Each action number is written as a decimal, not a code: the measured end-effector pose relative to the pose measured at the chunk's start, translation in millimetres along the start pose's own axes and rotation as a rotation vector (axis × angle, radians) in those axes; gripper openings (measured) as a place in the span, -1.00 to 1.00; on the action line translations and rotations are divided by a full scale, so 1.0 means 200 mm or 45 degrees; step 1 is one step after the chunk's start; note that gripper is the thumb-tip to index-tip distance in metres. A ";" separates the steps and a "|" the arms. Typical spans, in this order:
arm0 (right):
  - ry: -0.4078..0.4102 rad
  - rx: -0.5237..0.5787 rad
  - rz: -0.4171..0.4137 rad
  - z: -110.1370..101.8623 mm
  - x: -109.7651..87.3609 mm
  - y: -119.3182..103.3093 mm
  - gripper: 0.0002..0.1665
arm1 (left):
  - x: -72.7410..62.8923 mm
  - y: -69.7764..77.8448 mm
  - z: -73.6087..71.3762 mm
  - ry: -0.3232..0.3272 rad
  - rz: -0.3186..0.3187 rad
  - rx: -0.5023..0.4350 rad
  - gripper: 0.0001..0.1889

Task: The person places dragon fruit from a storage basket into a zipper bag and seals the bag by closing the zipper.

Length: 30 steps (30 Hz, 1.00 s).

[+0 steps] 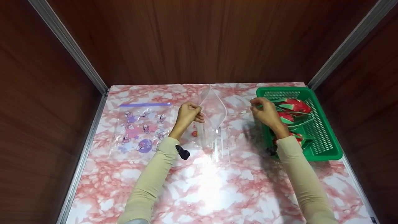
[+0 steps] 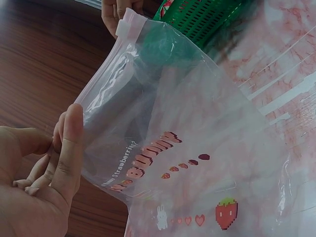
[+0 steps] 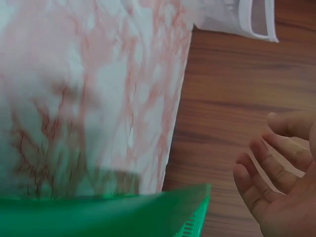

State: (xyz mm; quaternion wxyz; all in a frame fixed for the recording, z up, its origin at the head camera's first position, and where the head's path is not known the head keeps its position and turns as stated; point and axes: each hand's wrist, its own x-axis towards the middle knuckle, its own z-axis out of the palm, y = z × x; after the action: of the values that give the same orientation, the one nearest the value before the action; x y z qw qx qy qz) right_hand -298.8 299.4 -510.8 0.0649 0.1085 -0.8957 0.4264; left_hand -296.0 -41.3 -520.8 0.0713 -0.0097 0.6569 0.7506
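My left hand [image 1: 188, 115] pinches the edge of a clear zip bag [image 1: 214, 112] and holds it up, its mouth spread apart. In the left wrist view the bag shows a white slider [image 2: 123, 28], "Bunny" lettering [image 2: 153, 155] and a pixel strawberry [image 2: 226, 214]. My right hand [image 1: 266, 112] hovers at the left rim of a green basket [image 1: 327, 124], fingers loosely bent with nothing between them. Inside the basket lie several red things with green leafy tips [image 1: 295, 105], which look like dragon fruit, partly hidden by my right forearm.
Flat on the left of the marbled table [image 1: 174, 193] lies another clear zip bag [image 1: 133, 133] with a purple slide strip and cartoon prints. Brown wood-look panels [image 1: 192, 40] rise behind and on both sides, with metal rails [image 1: 77, 174] along the edges.
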 end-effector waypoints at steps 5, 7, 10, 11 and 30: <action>-0.022 -0.029 0.009 -0.03 0.00 0.01 -0.69 | 0.00 0.00 0.00 0.008 0.008 0.007 -0.89; -0.040 -0.037 0.027 -0.04 0.00 0.02 -0.69 | 0.00 0.00 0.00 0.008 0.014 0.006 -0.93; -0.063 -0.041 0.043 -0.06 0.00 0.02 -0.66 | 0.00 0.00 0.00 0.010 0.018 -0.003 -0.96; -0.068 -0.043 0.046 -0.07 0.00 0.02 -0.66 | 0.00 0.00 0.00 0.010 0.018 -0.007 -0.96; -0.119 -0.125 0.060 -0.18 -0.02 0.07 -0.57 | 0.00 0.00 0.00 0.008 0.018 -0.014 -0.96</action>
State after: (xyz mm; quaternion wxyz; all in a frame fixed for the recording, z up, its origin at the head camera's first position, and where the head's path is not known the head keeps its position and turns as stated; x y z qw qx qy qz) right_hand -298.5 336.8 -499.0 0.0182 0.1037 -0.9199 0.3777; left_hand -295.3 -42.0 -520.4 0.0639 -0.0081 0.6529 0.7547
